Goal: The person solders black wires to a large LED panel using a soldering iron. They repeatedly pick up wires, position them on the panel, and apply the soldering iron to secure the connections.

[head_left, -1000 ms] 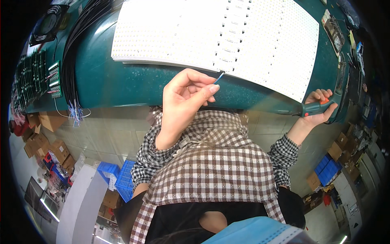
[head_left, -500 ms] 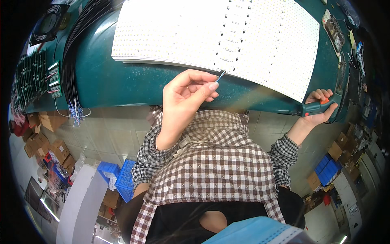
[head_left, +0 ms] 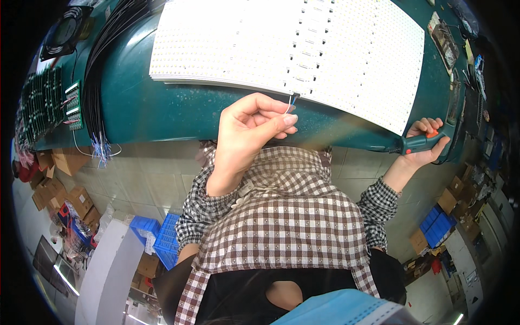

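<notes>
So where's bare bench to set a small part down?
Green bench: the patch bordered by the black wire bundle, white panels and left hand; also between left hand and green tool. Crowded: circuit boards, fan at left; assorted parts at right.

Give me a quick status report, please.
Left fingers pinch wires by near edge of white board. Right fingers grip green tool. Board contact unclear; no obstruction seen.

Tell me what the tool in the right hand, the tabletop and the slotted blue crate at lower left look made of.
Tool: probably hard plastic, dark green with a satin look; the orange parts look moulded.
Tabletop: smooth green, perhaps rubber or vinyl matting, judging by soft glare and pale scuffs.
Crate: likely moulded plastic, evenly blue with regular slots.
</notes>
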### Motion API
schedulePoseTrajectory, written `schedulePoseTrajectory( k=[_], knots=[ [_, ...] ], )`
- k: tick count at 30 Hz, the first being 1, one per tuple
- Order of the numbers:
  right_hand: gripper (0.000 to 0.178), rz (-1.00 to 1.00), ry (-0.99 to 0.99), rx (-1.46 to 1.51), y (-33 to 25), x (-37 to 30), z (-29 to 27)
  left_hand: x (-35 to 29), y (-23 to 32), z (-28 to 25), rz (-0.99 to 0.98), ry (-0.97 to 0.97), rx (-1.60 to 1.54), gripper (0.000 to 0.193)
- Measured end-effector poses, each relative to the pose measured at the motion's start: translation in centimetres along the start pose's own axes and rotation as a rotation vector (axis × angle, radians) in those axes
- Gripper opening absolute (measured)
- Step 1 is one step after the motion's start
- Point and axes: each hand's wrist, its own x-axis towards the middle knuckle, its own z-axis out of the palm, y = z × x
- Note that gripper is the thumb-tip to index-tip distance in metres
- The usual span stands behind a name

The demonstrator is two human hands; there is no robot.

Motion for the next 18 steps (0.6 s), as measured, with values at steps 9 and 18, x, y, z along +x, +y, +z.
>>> schedulePoseTrajectory(
  k=[9,18],
  knots=[
    [0.039,-0.003,-0.001,-0.016,0.03,0.02,0.00,0.16,0.03,0.18,0.074,0.046,0.071,0.009],
    [0.038,-0.002,-0.007,-0.012,-0.01,0.01,-0.04,0.35,-0.44,-0.20,0.109,0.008,0.040,0.012]
  ],
)
